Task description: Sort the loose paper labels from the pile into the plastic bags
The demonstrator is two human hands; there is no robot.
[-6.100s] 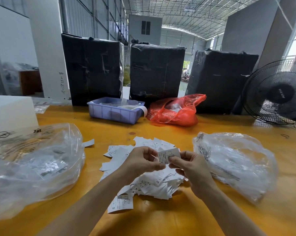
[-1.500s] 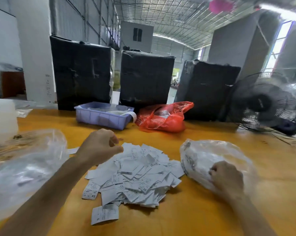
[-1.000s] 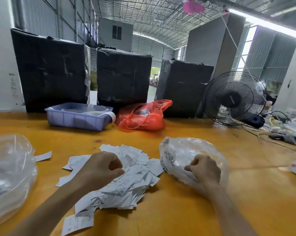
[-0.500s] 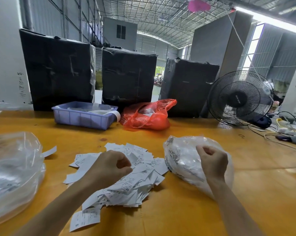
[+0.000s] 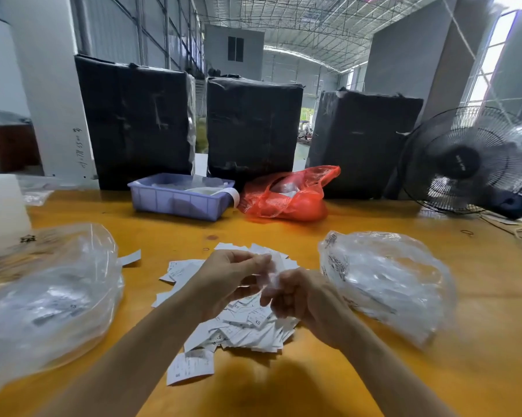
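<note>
Head view: your hands meet above the label pile [image 5: 241, 323] on the yellow table [image 5: 479, 371].
Left hand [image 5: 226, 281]: fingers curled, pinching a blurred label.
Right hand [image 5: 302, 299]: curled; grasp too blurred to tell.
Clear bags: left bag [image 5: 46, 302] and right bag [image 5: 389, 284] flank the pile.

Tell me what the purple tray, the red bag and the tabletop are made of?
The purple tray looks like hard matte plastic, with moulded ribs along its side. The red bag looks like thin glossy plastic film: crinkled and see-through. The tabletop seems to be smooth orange-yellow lacquered wood or laminate, judging by its soft sheen.
</note>
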